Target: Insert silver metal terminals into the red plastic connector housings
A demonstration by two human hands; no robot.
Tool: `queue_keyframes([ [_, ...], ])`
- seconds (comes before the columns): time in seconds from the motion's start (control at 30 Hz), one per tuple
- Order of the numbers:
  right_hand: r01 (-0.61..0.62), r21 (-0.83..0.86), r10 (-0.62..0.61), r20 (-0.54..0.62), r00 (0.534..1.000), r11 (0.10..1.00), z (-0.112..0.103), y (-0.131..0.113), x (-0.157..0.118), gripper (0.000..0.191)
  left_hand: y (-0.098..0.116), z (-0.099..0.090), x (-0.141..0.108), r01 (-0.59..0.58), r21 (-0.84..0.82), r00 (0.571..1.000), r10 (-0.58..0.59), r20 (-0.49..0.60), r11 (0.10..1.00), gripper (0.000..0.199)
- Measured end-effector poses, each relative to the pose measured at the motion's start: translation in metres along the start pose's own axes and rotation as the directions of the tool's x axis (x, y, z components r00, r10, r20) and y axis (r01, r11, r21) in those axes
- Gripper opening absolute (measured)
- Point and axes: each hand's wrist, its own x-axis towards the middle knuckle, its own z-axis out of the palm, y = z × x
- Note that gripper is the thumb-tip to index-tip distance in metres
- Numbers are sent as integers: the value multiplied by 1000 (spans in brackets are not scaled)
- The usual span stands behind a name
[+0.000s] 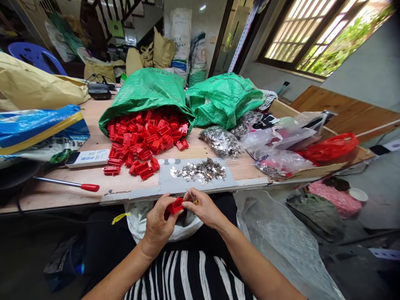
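A red plastic part (176,206) is held in my left hand (160,220), between thumb and fingers, above a white bag (137,223) at my lap. My right hand (203,207) is closed on a thin pointed tool (195,201) with a yellowish part, its fingertips touching the red part's right side. On the table just ahead, small metal pieces (203,171) lie spread on a grey sheet (167,183). Many more red parts (146,135) spill from the mouth of a green sack (150,89) behind them.
A second green sack (223,100) stands beside a clear bag of metal pieces (221,141). At the right, a box (336,166) holds plastic bags. A red-handled lever (89,187) and a white box (89,158) are at the left. Clear plastic (278,237) hangs at the right.
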Motion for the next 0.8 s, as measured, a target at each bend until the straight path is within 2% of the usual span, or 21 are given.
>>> queue_keyframes([
  [0.23, 4, 22, -4, 30, 1000, 1000, 2, 7, 5, 16, 0, 5, -1, -46, 32, 999, 45, 18, 998, 27],
  [0.53, -41, 262, -2, 161, 987, 964, 3, 9, -6, 30, 1, 0, -6, -41, -40, 995, 44, 88, 998, 29],
  [0.8, -222, 414, 89, 315, 945, 883, 0, 7, -12, 41, 2, -3, -12, 62, -155, 989, -40, 141, 986, 31],
])
